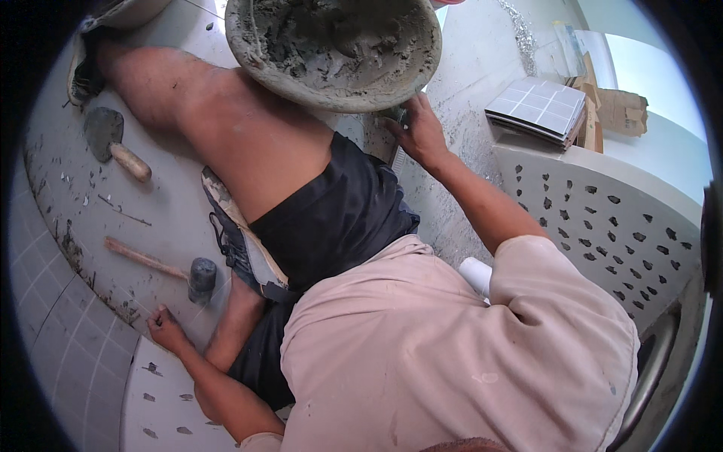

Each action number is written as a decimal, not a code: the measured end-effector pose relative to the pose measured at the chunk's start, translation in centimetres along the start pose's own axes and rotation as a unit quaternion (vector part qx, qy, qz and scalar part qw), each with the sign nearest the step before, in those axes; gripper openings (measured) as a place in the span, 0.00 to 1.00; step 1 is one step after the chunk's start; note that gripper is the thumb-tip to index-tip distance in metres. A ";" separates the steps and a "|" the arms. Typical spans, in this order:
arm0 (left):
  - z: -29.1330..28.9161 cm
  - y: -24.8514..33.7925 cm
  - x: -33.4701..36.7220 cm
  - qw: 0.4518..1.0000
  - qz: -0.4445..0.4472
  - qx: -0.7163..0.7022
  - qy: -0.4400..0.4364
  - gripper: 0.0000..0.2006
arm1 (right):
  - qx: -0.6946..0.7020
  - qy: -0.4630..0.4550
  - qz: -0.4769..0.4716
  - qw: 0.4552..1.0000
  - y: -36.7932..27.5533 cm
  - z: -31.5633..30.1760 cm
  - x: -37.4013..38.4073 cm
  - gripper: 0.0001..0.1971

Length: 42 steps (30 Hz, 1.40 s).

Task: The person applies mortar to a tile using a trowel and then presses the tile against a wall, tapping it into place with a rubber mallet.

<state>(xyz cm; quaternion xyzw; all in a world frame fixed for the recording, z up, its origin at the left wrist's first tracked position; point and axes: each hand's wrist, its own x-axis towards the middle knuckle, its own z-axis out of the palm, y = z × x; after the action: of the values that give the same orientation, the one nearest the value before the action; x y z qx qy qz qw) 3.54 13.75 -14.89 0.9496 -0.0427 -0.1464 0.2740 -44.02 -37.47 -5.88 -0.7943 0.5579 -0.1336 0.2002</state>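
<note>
A wide bowl of wet grey mortar (343, 102) tilts at the top of the view, above my bent leg. My right hand (425, 134) reaches up to its near right rim, fingers curled against the edge and partly hidden beneath it. Low at the left, my left hand (167, 329) hangs by the floor with its fingers curled in; anything inside them is too small to make out. Close to that hand lies a rubber mallet (202, 280) with a black head and wooden handle. Farther up the floor rests a trowel (105, 135), mortar-stained, with a wooden grip.
Grey tiles (536, 105) are stacked on a ledge at the right, beside torn cardboard (622, 111). Below them, a pale panel (576, 200) carries many dark mortar dabs. A white cylinder (476, 276) stands by my right side. Tiled wall (68, 331) borders the left; crumbs litter the floor.
</note>
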 end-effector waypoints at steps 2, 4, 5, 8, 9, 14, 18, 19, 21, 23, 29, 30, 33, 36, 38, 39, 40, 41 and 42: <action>-0.3 -1.1 0.4 1.000 0.010 0.018 0.011 0.15 | -0.048 0.010 -0.077 0.996 0.6 1.6 1.2 0.14; -1.0 -2.2 0.6 0.998 0.049 0.028 0.020 0.14 | -0.013 0.007 -0.075 0.997 2.8 2.0 2.4 0.14; -0.2 -1.2 0.1 0.998 0.053 0.028 0.010 0.14 | 0.004 0.006 -0.063 0.998 3.7 1.0 2.2 0.15; 0.1 0.3 -0.7 0.999 -0.038 0.018 -0.007 0.12 | -0.022 0.025 -0.098 0.995 4.5 -0.9 1.0 0.15; -0.4 -1.0 -0.1 0.993 -0.098 -0.057 -0.016 0.11 | 0.035 0.009 -0.065 0.997 2.4 -2.2 0.4 0.13; 0.0 0.3 -1.1 0.990 -0.136 -0.038 -0.014 0.15 | -0.041 -0.011 0.022 0.999 8.8 -4.4 -5.5 0.11; -1.2 -0.2 -0.9 0.998 -0.040 -0.008 0.053 0.23 | 0.020 -0.007 0.245 0.969 10.6 -6.1 -7.0 0.07; -1.3 -0.4 -0.7 0.998 -0.027 0.004 0.062 0.24 | 0.013 0.006 0.177 0.984 10.4 -5.8 -6.6 0.09; -1.5 -0.7 -0.5 0.997 -0.015 0.043 0.055 0.25 | 0.036 0.004 0.109 0.993 7.3 -4.4 -4.5 0.11; -1.1 0.8 -1.0 0.997 -0.014 0.066 0.045 0.26 | 0.063 0.029 0.014 0.997 2.4 -3.0 -2.3 0.14; -1.3 1.0 -2.2 0.994 -0.049 0.050 0.089 0.25 | -0.028 -0.005 0.015 0.999 3.0 1.2 2.3 0.11; -1.0 0.9 -2.6 0.994 -0.061 -0.021 0.090 0.25 | 0.018 0.040 0.042 0.998 3.4 0.9 2.4 0.09; 0.8 3.7 -3.7 0.993 -0.055 -0.071 0.077 0.24 | 0.265 0.213 0.174 0.924 6.9 -1.8 2.1 0.08; -0.8 4.5 -4.5 0.994 -0.061 -0.057 0.064 0.22 | 0.440 0.278 0.154 0.840 1.2 -6.0 4.6 0.08; -0.4 4.8 -4.8 0.992 -0.077 -0.082 0.051 0.22 | 0.433 0.305 0.063 0.846 -0.9 -9.2 7.1 0.06; -0.3 4.4 -4.9 0.989 -0.090 -0.106 0.051 0.21 | 0.462 0.305 0.031 0.832 -2.7 -10.7 8.5 0.06; 0.0 3.8 -5.1 0.985 -0.105 -0.130 0.051 0.20 | 0.489 0.303 -0.001 0.818 -4.4 -12.0 9.8 0.06; 0.2 2.5 -4.8 0.983 -0.116 -0.129 0.054 0.20 | 0.483 0.298 -0.010 0.823 -5.1 -12.7 11.6 0.08; -0.1 0.7 -4.6 0.981 -0.131 -0.125 0.068 0.20 | 0.485 0.284 -0.020 0.827 -5.3 -13.0 13.3 0.09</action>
<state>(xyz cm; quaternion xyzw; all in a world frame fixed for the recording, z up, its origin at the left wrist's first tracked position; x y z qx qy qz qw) -0.79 13.89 -13.28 0.9130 0.1196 -0.1204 0.3711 -40.71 -50.56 7.99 -0.5325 0.4375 -0.6108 0.3898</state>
